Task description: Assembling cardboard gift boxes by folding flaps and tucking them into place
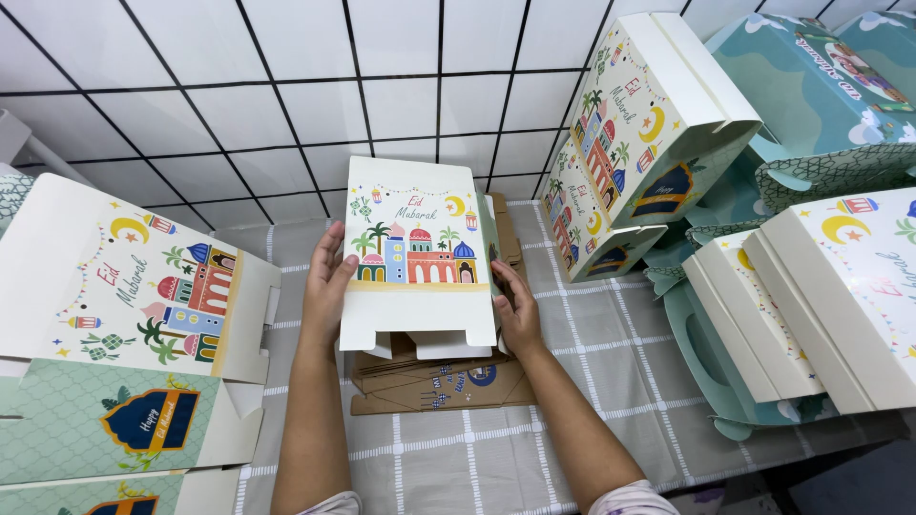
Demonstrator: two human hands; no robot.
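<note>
Head view of box assembly in mid-course. The left hand (329,277) and the right hand (517,310) press flat against opposite sides of a white printed gift box (415,253), gripping it between the palms and holding it upright above a stack of flat brown cardboard blanks (441,383) lying on the grey checked tablecloth (611,381). The box body is already squared up, but its bottom flaps hang open and unfolded, so closing the base appears to remain. Finished or part-finished boxes of the same pattern are heaped to the left (134,296) and leaning against the white tiled wall (286,105) at upper right (639,124), with more at far right (849,286). The pile suggests many are done, while the brown blanks show that unfolded stock remains.
</note>
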